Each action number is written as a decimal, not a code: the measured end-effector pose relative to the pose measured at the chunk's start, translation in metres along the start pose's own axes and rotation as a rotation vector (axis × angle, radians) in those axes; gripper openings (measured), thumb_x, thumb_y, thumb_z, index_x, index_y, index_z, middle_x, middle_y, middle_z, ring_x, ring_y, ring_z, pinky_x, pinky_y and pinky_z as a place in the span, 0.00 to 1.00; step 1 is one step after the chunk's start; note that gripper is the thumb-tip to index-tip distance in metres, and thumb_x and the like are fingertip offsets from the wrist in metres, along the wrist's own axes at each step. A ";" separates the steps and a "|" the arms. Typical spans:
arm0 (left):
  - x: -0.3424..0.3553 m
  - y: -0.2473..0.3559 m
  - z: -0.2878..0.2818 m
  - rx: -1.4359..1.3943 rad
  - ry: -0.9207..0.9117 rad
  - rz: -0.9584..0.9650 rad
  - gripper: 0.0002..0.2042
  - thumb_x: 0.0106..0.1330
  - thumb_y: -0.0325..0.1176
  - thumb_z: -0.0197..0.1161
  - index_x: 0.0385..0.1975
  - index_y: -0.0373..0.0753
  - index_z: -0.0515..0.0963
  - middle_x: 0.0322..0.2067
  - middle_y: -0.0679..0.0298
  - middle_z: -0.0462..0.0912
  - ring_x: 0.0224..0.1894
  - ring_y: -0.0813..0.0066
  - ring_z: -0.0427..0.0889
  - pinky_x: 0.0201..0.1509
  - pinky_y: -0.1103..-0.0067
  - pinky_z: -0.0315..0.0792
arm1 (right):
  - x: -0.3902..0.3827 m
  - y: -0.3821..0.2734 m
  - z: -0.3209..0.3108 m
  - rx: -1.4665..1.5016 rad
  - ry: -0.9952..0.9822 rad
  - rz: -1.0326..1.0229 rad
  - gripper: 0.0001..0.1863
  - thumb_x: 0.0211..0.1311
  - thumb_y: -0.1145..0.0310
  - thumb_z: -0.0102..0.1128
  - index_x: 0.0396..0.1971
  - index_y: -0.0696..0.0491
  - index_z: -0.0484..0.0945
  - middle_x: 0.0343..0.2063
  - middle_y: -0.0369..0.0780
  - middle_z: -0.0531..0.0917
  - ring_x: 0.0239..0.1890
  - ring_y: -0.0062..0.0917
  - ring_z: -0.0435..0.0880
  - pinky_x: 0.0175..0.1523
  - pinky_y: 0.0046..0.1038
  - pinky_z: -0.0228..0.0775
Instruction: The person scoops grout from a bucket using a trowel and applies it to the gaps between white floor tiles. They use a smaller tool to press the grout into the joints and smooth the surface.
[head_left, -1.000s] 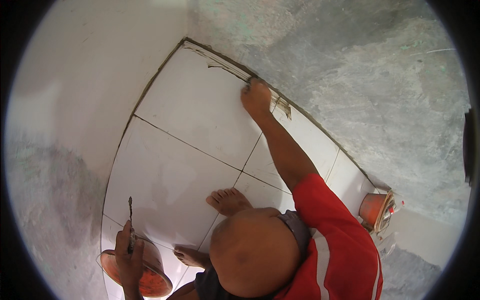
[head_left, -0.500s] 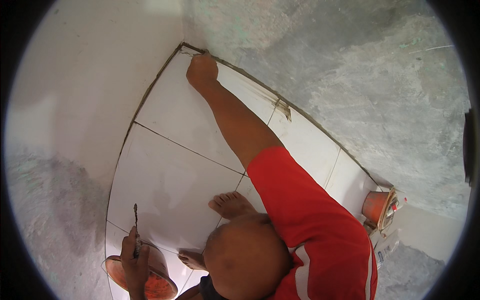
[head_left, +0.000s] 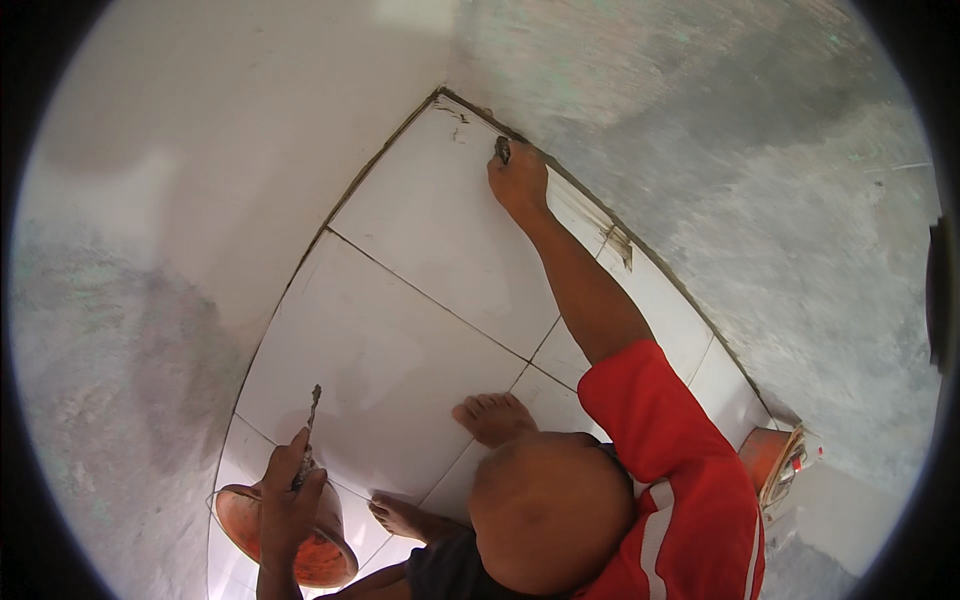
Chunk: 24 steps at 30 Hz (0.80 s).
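Observation:
My right hand (head_left: 520, 182) is closed around a small dark, grimy piece (head_left: 502, 150), whose exact kind I cannot make out. It rests at the joint (head_left: 560, 168) where the white floor tiles (head_left: 440, 190) meet the grey wall, a short way right of the corner. Dark smears (head_left: 455, 118) mark the tile near that corner. At lower left, my left hand (head_left: 288, 505) grips a narrow trowel (head_left: 315, 408) crusted with grey mortar, its blade pointing up and away. Just beside and below that hand is a tilted orange bucket (head_left: 335, 562), partly covered by it.
A chipped, dirty patch (head_left: 622, 246) breaks the tile edge along the right wall (head_left: 760, 190). Farther right, against that wall, stands another orange container (head_left: 765, 455) with things in it. My bare feet (head_left: 494, 418) are on the tiles, and a plastered wall (head_left: 150, 250) rises on the left.
My right hand has moved along the wall joint, away from the corner and toward me, uncovering smears on the tile. My left hand still holds the trowel over the bucket. The view has shifted.

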<state>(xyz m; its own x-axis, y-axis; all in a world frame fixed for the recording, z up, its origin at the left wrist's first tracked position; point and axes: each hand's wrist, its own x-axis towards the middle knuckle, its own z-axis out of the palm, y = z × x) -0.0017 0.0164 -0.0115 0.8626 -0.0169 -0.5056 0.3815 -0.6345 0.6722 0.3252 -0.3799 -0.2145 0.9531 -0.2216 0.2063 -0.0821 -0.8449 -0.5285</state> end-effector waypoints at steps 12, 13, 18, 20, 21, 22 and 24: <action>0.010 -0.011 0.002 -0.104 -0.001 -0.038 0.28 0.61 0.20 0.64 0.65 0.33 0.72 0.40 0.59 0.75 0.41 0.69 0.75 0.49 0.76 0.71 | 0.080 -0.072 0.065 -0.036 0.055 -0.212 0.07 0.53 0.73 0.62 0.29 0.61 0.83 0.29 0.54 0.84 0.36 0.48 0.85 0.46 0.45 0.79; 0.010 -0.013 0.003 -0.120 -0.003 -0.031 0.28 0.61 0.20 0.64 0.65 0.33 0.72 0.40 0.59 0.76 0.41 0.69 0.75 0.49 0.76 0.71 | 0.086 -0.073 0.066 -0.027 0.038 -0.230 0.07 0.54 0.73 0.62 0.29 0.61 0.83 0.29 0.54 0.84 0.37 0.48 0.86 0.46 0.45 0.79; 0.010 -0.021 0.004 -0.107 -0.021 -0.025 0.29 0.60 0.20 0.65 0.65 0.32 0.72 0.40 0.58 0.75 0.41 0.69 0.75 0.48 0.76 0.71 | 0.084 -0.079 0.057 -0.032 -0.081 -0.217 0.09 0.54 0.72 0.61 0.31 0.61 0.84 0.33 0.53 0.84 0.40 0.48 0.86 0.48 0.44 0.79; 0.011 -0.019 0.004 -0.124 -0.025 -0.012 0.29 0.60 0.19 0.65 0.65 0.32 0.72 0.40 0.58 0.75 0.41 0.69 0.75 0.48 0.76 0.71 | 0.071 -0.085 0.063 -0.034 -0.164 -0.210 0.09 0.55 0.72 0.60 0.31 0.61 0.84 0.36 0.53 0.84 0.41 0.48 0.85 0.49 0.43 0.79; 0.011 -0.017 0.005 -0.125 -0.016 0.000 0.29 0.60 0.19 0.64 0.65 0.32 0.72 0.40 0.58 0.75 0.41 0.69 0.75 0.48 0.76 0.71 | 0.056 -0.094 0.069 -0.013 -0.188 -0.199 0.10 0.55 0.70 0.60 0.32 0.60 0.83 0.36 0.54 0.83 0.42 0.48 0.84 0.49 0.44 0.78; 0.010 -0.015 0.004 -0.123 -0.005 0.009 0.29 0.60 0.19 0.64 0.65 0.33 0.72 0.40 0.58 0.75 0.41 0.69 0.75 0.48 0.76 0.71 | 0.036 -0.106 0.078 0.013 -0.214 -0.189 0.11 0.56 0.68 0.60 0.34 0.59 0.81 0.36 0.54 0.82 0.42 0.48 0.83 0.49 0.44 0.77; 0.009 -0.007 0.002 -0.068 -0.011 0.047 0.29 0.60 0.19 0.64 0.65 0.33 0.72 0.40 0.57 0.76 0.41 0.69 0.75 0.48 0.76 0.71 | -0.003 -0.120 0.090 0.054 -0.227 -0.304 0.09 0.56 0.69 0.59 0.33 0.60 0.81 0.36 0.53 0.81 0.42 0.48 0.82 0.49 0.44 0.77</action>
<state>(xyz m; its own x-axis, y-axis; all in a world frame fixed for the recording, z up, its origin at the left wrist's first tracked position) 0.0029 0.0188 -0.0224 0.8764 -0.0541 -0.4786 0.3631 -0.5786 0.7303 0.3580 -0.2340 -0.2262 0.9723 0.1534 0.1763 0.2239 -0.8272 -0.5154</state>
